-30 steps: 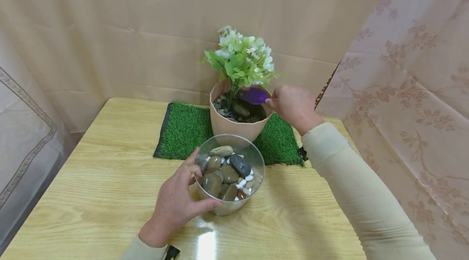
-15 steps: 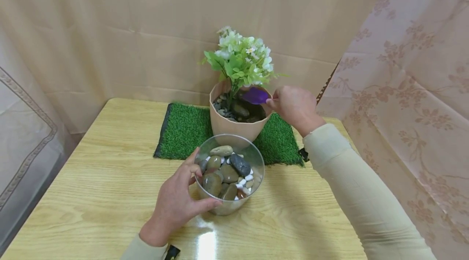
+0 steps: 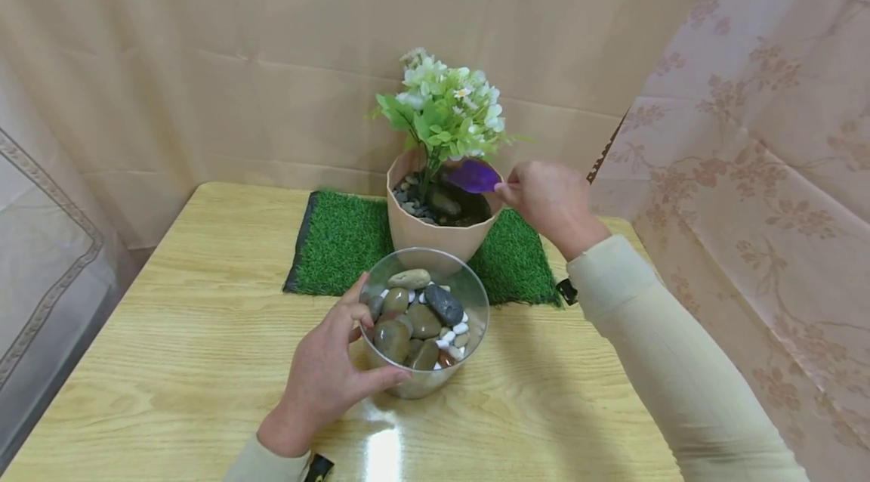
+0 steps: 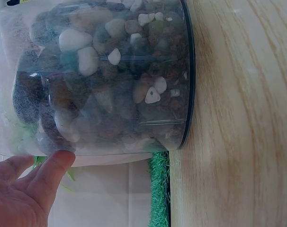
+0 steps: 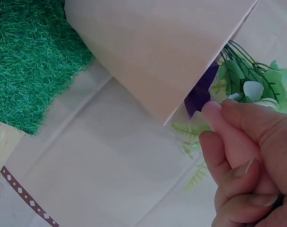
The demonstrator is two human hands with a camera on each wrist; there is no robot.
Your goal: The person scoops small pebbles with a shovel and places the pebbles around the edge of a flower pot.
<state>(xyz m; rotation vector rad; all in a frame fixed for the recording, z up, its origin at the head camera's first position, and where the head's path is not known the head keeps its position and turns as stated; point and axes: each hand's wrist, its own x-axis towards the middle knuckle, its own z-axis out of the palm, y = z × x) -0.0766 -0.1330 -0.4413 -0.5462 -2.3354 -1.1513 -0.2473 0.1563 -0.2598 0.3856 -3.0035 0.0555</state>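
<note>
In the head view, the right hand (image 3: 550, 202) grasps a scoop (image 3: 473, 176), its purple blade tilted inside the plant pot (image 3: 448, 240) near the tabletop's (image 3: 170, 331) far edge; the left hand (image 3: 329, 369) grips the clear container (image 3: 435, 384), on the pot's near side, well in from the tabletop's left edge; a low swing of the scoop could knock the pot's rim, and the large stone (image 3: 445, 202) inside could jam the blade; an uneven pull by the left hand could tip the container and shift its stones (image 3: 426, 321); the flowers (image 3: 451, 100) overhang the pot and block access from above; the grass mat (image 3: 347, 240) lies under the pot, and its soft pile might let the pot rock if pushed.

In the left wrist view, a fingertip presses the container's smooth wall; wet fingers could slip there; the base sits flat on the tabletop.

In the right wrist view, curled fingers and thumb hold the scoop's pink handle; the pot's wall hides part of the blade, and leaves beside the thumb could snag on a lift; the curtain (image 5: 134, 165) hangs behind.
</note>
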